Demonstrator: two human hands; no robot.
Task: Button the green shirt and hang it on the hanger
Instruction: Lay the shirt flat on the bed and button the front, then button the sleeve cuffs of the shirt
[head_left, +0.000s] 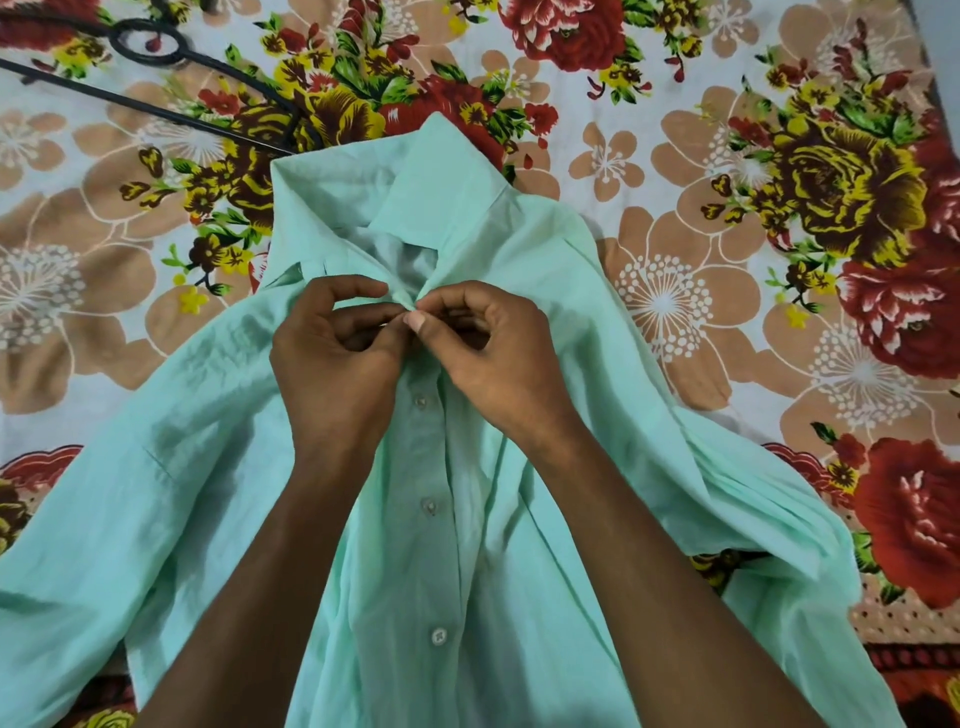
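The pale green shirt (545, 322) lies front up on a flowered bedsheet, collar away from me and sleeves spread to both sides. Three buttons (429, 506) show fastened down the placket below my hands. My left hand (337, 353) and my right hand (493, 348) meet just under the collar, each pinching an edge of the shirt's front where the top of the placket closes. The button between the fingertips is hidden. A black hanger (156, 57) lies on the sheet at the top left, its right end touching the shirt's left shoulder.
The flowered bedsheet (779, 260) covers the whole surface around the shirt. The shirt's sleeves reach toward the left and right lower edges of the view. A strip of grey shows at the top right corner past the sheet's edge.
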